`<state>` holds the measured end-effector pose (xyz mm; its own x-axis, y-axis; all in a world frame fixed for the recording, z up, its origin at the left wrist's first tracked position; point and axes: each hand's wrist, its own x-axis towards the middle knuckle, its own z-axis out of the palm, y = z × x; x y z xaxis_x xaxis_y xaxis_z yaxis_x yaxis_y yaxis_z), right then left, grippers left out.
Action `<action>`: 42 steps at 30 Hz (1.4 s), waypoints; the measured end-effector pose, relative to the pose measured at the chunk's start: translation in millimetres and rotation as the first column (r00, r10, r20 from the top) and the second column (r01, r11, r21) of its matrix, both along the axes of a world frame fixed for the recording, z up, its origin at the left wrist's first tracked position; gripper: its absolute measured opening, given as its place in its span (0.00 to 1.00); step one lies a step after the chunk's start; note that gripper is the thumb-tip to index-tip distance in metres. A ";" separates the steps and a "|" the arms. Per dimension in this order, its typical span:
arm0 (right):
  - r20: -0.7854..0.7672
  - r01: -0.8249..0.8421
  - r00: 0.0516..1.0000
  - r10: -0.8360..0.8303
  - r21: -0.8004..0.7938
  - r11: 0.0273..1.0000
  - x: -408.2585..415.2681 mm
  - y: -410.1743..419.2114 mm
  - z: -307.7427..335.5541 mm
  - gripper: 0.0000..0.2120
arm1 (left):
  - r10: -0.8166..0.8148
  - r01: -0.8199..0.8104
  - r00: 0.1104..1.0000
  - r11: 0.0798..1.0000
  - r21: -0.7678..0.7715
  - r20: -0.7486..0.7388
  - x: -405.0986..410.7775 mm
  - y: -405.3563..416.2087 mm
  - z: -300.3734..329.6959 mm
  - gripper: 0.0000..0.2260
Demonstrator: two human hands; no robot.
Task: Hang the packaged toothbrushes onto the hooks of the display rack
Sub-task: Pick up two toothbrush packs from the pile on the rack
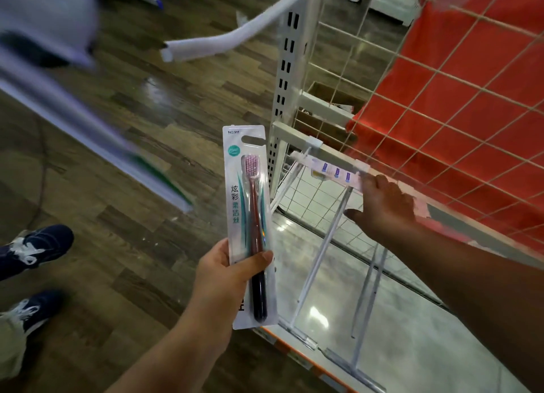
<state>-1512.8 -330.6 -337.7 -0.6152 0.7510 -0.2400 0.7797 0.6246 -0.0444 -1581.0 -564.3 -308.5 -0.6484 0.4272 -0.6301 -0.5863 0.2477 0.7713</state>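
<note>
Gripping toothbrush pack (250,216): left hand (226,278); right hand (382,207) spread, touching hook-hung pack (335,172).

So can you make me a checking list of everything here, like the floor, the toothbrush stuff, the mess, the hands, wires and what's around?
Surface: glossy grey rack base shelf; brown wood-look floor.
Job's things: white-carded pink-bristled toothbrush pack, upright, unhung; second white pack by white metal hooks.
Clutter: cardboard box behind the rack.
Grips: left hand holds the pack's lower end; right hand at the second pack, grip unclear.
Cables: nothing seen.
Surroundings: white wire grid, red cloth, dark blue shoes.
</note>
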 end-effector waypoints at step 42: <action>-0.476 -0.187 0.458 -0.751 -0.877 0.442 172.2 -186.6 189.4 0.14 | -0.095 0.114 0.990 0.973 0.200 -0.106 156.1 -59.6 151.6 0.12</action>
<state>-1340.7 -517.2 -148.3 -0.6306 0.6761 -0.3810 0.2021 -0.3310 -0.9217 -1424.9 -623.9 -156.9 -0.6461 0.6092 -0.4598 -0.4869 0.1349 0.8630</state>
